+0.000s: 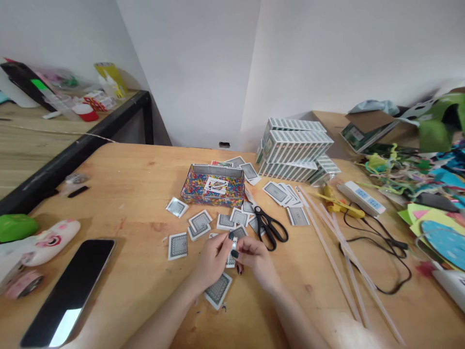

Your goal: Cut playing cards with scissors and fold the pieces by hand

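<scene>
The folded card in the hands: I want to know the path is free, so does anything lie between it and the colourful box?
Yes. Loose cards lie face down on the table between the folded card, pinched by the left hand and right hand, and the colourful box. The scissors lie right of that line.

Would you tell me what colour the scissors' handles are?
Black, on the scissors right of the hands; the head view shows it.

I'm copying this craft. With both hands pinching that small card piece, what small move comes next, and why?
Probably finish folding the small patterned card piece pinched between left hand and right hand, then carry it toward the colourful card-walled box; its walls look built from similar pieces.
</scene>
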A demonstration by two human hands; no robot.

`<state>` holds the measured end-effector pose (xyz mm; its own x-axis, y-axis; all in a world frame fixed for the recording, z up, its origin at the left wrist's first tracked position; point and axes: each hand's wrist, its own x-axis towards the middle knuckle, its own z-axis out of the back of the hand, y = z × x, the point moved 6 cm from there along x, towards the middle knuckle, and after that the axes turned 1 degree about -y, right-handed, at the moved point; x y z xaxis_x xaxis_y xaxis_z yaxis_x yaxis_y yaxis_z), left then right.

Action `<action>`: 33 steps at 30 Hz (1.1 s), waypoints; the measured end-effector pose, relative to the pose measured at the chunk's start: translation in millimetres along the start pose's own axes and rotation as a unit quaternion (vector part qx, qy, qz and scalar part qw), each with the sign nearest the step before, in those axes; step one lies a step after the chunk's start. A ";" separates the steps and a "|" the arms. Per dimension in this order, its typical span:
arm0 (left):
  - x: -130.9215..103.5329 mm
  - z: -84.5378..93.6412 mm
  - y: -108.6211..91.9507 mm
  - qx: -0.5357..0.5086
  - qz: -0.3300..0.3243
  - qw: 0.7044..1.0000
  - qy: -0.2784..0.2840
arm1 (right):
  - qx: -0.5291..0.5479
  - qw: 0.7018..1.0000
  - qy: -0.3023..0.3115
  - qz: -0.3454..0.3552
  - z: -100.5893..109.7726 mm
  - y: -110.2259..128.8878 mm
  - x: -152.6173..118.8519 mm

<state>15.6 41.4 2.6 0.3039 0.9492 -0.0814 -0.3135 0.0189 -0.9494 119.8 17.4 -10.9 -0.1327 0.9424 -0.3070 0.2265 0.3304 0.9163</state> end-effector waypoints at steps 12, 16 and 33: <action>-0.1 4.0 -8.4 -0.048 -0.036 0.998 0.002 | -0.017 1.000 -0.008 0.008 2.7 9.6 -0.9; -2.1 3.5 -17.1 -0.026 -0.069 0.994 0.083 | 0.011 1.000 -0.008 0.000 10.2 9.6 0.9; -3.6 7.3 -28.5 0.118 -0.123 0.980 0.099 | -0.009 1.000 -0.012 -0.010 13.1 5.1 3.3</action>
<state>16.9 39.7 32.1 0.5582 0.8274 0.0616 -0.4009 0.3340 -0.8531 133.1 22.8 -10.6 -0.1129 0.9368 -0.3313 0.2068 0.3482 0.9143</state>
